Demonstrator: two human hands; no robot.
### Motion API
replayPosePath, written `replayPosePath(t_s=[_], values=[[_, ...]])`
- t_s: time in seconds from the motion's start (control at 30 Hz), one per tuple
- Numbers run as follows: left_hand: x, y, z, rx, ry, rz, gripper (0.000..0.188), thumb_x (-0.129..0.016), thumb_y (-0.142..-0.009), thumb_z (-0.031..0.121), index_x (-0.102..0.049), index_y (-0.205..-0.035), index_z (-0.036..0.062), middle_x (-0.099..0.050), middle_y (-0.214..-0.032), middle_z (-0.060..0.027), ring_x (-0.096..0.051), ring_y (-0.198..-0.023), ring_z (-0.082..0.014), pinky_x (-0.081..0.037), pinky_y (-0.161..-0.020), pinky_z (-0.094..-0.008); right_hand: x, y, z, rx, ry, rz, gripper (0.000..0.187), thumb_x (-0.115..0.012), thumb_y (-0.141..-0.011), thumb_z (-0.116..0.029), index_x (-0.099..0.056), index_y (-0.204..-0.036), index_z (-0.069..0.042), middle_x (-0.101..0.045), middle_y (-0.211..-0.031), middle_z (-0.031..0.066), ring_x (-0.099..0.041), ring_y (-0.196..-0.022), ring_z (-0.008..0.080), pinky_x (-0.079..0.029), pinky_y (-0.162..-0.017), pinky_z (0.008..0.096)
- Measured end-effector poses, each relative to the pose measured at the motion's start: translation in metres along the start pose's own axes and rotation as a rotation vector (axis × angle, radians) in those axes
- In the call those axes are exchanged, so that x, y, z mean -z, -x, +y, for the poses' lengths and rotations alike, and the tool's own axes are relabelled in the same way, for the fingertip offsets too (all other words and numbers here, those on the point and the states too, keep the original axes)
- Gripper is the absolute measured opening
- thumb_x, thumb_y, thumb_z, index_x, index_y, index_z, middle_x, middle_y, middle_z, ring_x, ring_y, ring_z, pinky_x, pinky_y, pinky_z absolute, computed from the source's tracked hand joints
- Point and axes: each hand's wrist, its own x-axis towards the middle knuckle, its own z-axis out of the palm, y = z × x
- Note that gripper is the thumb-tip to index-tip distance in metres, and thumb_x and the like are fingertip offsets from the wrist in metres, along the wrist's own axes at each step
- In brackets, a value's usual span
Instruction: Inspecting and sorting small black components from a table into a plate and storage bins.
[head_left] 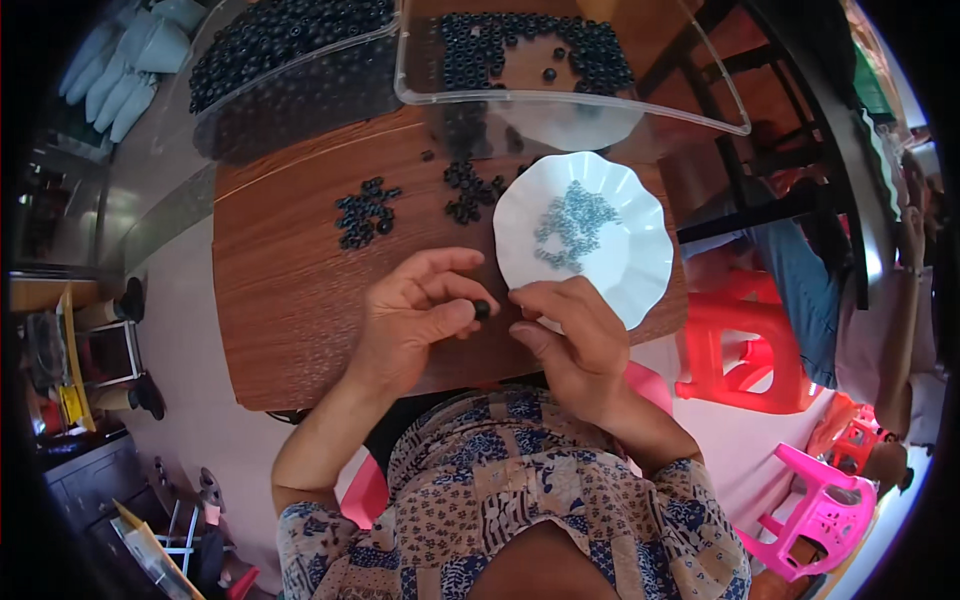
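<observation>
Between the thumb and fingers of my left hand (405, 310) is a small round black piece (481, 310), like a bead. My right hand (580, 335) is by the near edge of a white scalloped plate (640, 270), its fingers curled toward the thumb. Whether a tiny part sits in those fingers I cannot make out. A heap of small, shiny, pale-grey pieces (578, 222) lies in the plate. On the brown wooden table (270, 310) are two loose clusters of black pieces, a left cluster (366, 212) and a middle cluster (468, 190) beside the plate.
Two clear plastic bins stand at the table's far side: a left bin (300, 60) full of black pieces and a right bin (570, 98) with fewer. A red stool (745, 345) and a seated person's leg (795, 290) are to the right. A pink stool (815, 510) stands lower right.
</observation>
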Motion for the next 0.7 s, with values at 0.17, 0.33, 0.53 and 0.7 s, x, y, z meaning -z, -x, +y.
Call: replayPosePath(t_s=[0.17,0.33,0.53,0.7], values=[[-0.009,0.006,-0.016,0.015,0.184,0.003,0.045,-0.068,-0.086,0.01,-0.049,-0.123,-0.0067,-0.067,-0.097,-0.0114,-0.062,-0.079,-0.0137,-0.049,-0.068,-0.0234,-0.007,-0.006,-0.001,-0.025,-0.177,-0.049,0.037,-0.072,-0.073,0.005,-0.064,-0.109,0.001,-0.063,-0.104,0.0149,-0.06,-0.086,0.0214,-0.049,-0.068,0.0275],[-0.012,0.013,-0.02,0.036,0.29,0.054,0.041,-0.066,-0.087,0.009,-0.049,-0.122,-0.0064,-0.067,-0.1,-0.0117,-0.061,-0.079,-0.0143,-0.049,-0.07,-0.0248,-0.01,-0.005,0.002,0.074,-0.081,-0.022,0.034,-0.072,-0.072,0.003,-0.065,-0.105,0.001,-0.064,-0.103,0.0153,-0.06,-0.085,0.0231,-0.048,-0.068,0.0297],[-0.015,0.02,-0.033,0.084,0.254,0.09,0.025,-0.062,-0.09,0.008,-0.058,-0.111,-0.0047,-0.065,-0.099,-0.0097,-0.06,-0.085,-0.0151,-0.048,-0.076,-0.0271,-0.014,-0.004,0.002,0.121,0.038,0.078,0.03,-0.072,-0.064,0.002,-0.064,-0.094,0.001,-0.064,-0.1,0.0137,-0.059,-0.082,0.0286,-0.046,-0.069,0.0343],[-0.017,0.018,-0.037,0.09,0.386,0.032,0.022,-0.06,-0.091,0.009,-0.06,-0.11,-0.0027,-0.063,-0.103,-0.0082,-0.06,-0.089,-0.0164,-0.048,-0.081,-0.0294,-0.015,-0.003,0.003,0.174,0.063,0.081,0.033,-0.071,-0.062,0.003,-0.063,-0.094,0.002,-0.063,-0.101,0.0142,-0.059,-0.082,0.0287,-0.046,-0.069,0.0347]])
